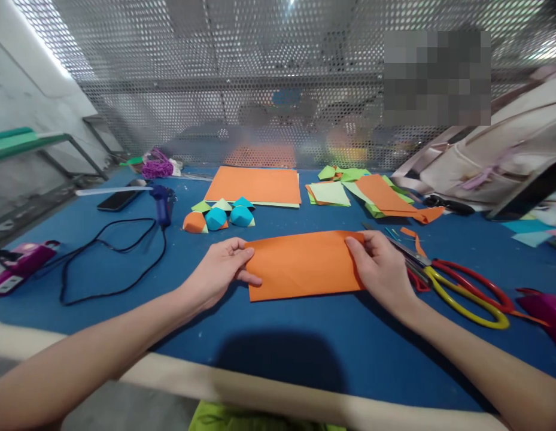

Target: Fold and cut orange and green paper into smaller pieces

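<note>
Between my two hands I hold an oblong piece of orange paper [304,266], its long side running left to right. My left hand [224,266] pinches its left end, thumb on top. At the right end my right hand [383,266] grips it the same way, with the fingers partly hidden behind the paper. Scissors [466,290] with red and yellow handles lie just right of my right hand, their blades partly covered by it. Beyond the paper sit several small folded paper shapes [217,218] in orange, blue and green.
An orange paper stack [255,185] lies at the back, with green sheets [330,194] and orange strips [385,194] to its right. On the left are a glue gun [162,206], its looping cord [111,299], a phone [120,197] and purple yarn [157,164]. A pale bag [497,140] stands back right.
</note>
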Tool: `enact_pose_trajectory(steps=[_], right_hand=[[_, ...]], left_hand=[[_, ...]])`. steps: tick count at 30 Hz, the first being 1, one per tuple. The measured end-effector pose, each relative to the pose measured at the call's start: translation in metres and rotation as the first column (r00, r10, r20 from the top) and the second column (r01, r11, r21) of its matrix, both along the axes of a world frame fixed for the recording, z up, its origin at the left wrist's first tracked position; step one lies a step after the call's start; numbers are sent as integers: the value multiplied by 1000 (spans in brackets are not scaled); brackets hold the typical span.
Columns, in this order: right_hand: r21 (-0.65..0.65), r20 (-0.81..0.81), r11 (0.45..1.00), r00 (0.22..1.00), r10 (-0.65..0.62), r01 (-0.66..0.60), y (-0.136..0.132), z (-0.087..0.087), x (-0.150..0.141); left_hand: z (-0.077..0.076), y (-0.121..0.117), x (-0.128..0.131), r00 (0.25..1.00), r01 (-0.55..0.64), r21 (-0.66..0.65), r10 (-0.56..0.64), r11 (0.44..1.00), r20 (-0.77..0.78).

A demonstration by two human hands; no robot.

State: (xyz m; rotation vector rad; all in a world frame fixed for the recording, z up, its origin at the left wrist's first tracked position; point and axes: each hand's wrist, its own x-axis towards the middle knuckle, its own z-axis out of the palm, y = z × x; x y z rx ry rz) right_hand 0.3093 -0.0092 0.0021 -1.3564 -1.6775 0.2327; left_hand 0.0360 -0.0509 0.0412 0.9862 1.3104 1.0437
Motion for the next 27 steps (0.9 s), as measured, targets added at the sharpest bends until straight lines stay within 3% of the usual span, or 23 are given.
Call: enact_pose_trajectory(steps=[3,7,9,12,15,19,21,23,25,27], right_hand=[[89,295,996,956,4,-32,9,-11,4],[51,447,998,894,1,-27,15,-22,5],[23,503,1000,864,-15,5,14,-24,4],[-14,577,998,816,-38,57,10,-22,3],[-41,626,996,779,-38,82,8,-18,1],[-59,661,993,750,-36,99,6,-12,-2],[-58,670,994,741,-33,96,5,-11,-3],[-17,695,997,718,-40,71,5,-10,-3],[66,731,997,679,-68,29,6,-10,-3],[155,758,988,643,-109,-16,7,-12,-2]], left_hand=[[-7,5,0,983,44,2,-43,999,-177],[-14,10,-5,866,132,81,-76,988,-494],[-14,12,-8,748,196,146,-51,970,-661],[-11,13,-11,478,290,114,-41,950,-877],[-7,12,-9,292,311,7,-89,950,-952],[-8,9,-9,210,310,-29,-98,950,-973],[-11,10,-12,171,346,61,1,936,-985],[-16,14,-17,140,493,199,148,847,-979],[-20,20,-22,137,724,226,185,651,-973],[-22,25,-25,104,892,124,69,436,-992]])
